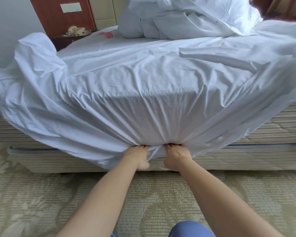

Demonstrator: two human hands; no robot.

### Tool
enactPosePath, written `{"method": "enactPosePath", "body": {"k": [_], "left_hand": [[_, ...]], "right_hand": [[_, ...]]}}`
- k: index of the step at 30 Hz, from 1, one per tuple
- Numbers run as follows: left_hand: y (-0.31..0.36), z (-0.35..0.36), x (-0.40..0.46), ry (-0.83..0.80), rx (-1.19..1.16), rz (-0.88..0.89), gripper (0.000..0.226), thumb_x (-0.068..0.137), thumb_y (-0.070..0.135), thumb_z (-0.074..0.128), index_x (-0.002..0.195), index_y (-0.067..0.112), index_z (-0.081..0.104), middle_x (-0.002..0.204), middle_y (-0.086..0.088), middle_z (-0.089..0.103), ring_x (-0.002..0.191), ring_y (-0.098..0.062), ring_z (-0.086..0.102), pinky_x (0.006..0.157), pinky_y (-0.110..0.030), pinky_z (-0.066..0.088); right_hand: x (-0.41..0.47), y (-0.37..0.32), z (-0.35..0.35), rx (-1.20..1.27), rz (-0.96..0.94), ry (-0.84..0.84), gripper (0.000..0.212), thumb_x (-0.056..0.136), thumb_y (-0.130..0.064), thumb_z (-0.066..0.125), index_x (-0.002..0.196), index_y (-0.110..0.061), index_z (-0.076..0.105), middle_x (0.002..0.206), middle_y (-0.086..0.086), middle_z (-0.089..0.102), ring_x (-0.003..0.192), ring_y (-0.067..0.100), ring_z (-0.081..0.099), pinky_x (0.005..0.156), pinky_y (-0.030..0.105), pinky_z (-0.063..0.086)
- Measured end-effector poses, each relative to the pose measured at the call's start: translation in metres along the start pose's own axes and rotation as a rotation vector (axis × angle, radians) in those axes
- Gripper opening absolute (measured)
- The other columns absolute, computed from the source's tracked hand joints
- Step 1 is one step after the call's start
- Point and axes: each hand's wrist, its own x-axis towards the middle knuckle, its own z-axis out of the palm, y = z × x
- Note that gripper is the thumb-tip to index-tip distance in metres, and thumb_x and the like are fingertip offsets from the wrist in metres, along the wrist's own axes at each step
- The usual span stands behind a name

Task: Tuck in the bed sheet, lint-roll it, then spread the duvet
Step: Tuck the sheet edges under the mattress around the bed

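Note:
A white bed sheet (143,79) covers the mattress and hangs over its near end in tight gathers. My left hand (138,156) and my right hand (176,155) sit side by side at the bottom of the gathers. Both press the sheet into the gap between the mattress and the striped bed base (246,158), and their fingertips are hidden in the fabric. Loose sheet hangs at the left corner (29,93) and at the right side. A bunched white duvet (186,19) lies at the far end of the bed.
A wooden nightstand (65,40) with a small pale object on it stands at the far left by the headboard. A red item (107,34) lies on the bed near the duvet. Patterned beige carpet (41,202) covers the floor. My blue-clad knee (191,230) shows at the bottom.

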Motion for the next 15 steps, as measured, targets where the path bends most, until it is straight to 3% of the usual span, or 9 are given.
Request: {"method": "enactPosePath", "body": {"k": [5, 7, 9, 11, 15], "left_hand": [[0.003, 0.014, -0.023, 0.136, 0.097, 0.060, 0.068, 0.088, 0.022, 0.054, 0.149, 0.014, 0.024, 0.152, -0.003, 0.030, 0.137, -0.022, 0.031, 0.113, -0.034, 0.028], [0.001, 0.018, -0.033, 0.205, 0.147, 0.096, 0.060, 0.088, 0.014, 0.050, 0.145, 0.014, 0.032, 0.150, -0.004, 0.031, 0.137, -0.022, 0.030, 0.114, -0.035, 0.025], [0.000, 0.018, -0.042, 0.239, 0.181, 0.125, 0.052, 0.088, 0.008, 0.046, 0.140, 0.013, 0.042, 0.144, -0.004, 0.037, 0.133, -0.023, 0.033, 0.109, -0.035, 0.029], [0.002, 0.017, -0.048, 0.234, 0.226, 0.164, 0.043, 0.090, 0.006, 0.042, 0.131, 0.010, 0.052, 0.132, -0.005, 0.045, 0.123, -0.025, 0.039, 0.099, -0.035, 0.035], [0.002, 0.020, -0.046, 0.159, 0.214, 0.149, 0.041, 0.089, 0.007, 0.043, 0.127, 0.012, 0.057, 0.128, -0.005, 0.048, 0.113, -0.024, 0.045, 0.091, -0.037, 0.044]], "right_hand": [[-0.022, 0.008, 0.006, -0.046, -0.099, 0.029, 0.072, 0.089, -0.021, 0.051, 0.151, -0.009, 0.016, 0.155, 0.004, 0.025, 0.142, 0.020, 0.023, 0.117, 0.031, 0.015], [-0.034, 0.013, 0.010, -0.083, -0.154, 0.115, 0.062, 0.088, -0.011, 0.048, 0.147, -0.009, 0.029, 0.153, 0.004, 0.029, 0.140, 0.021, 0.027, 0.115, 0.031, 0.023], [-0.042, 0.015, 0.013, -0.107, -0.215, 0.170, 0.047, 0.085, -0.004, 0.044, 0.132, -0.010, 0.048, 0.139, 0.005, 0.044, 0.127, 0.024, 0.039, 0.100, 0.032, 0.036], [-0.045, 0.014, 0.014, -0.133, -0.258, 0.152, 0.039, 0.086, -0.003, 0.042, 0.122, -0.010, 0.055, 0.128, 0.005, 0.050, 0.116, 0.025, 0.045, 0.087, 0.033, 0.038], [-0.044, 0.020, 0.016, -0.242, -0.261, 0.113, 0.041, 0.086, -0.009, 0.052, 0.127, -0.011, 0.054, 0.140, 0.007, 0.040, 0.127, 0.025, 0.037, 0.103, 0.034, 0.034]]}}
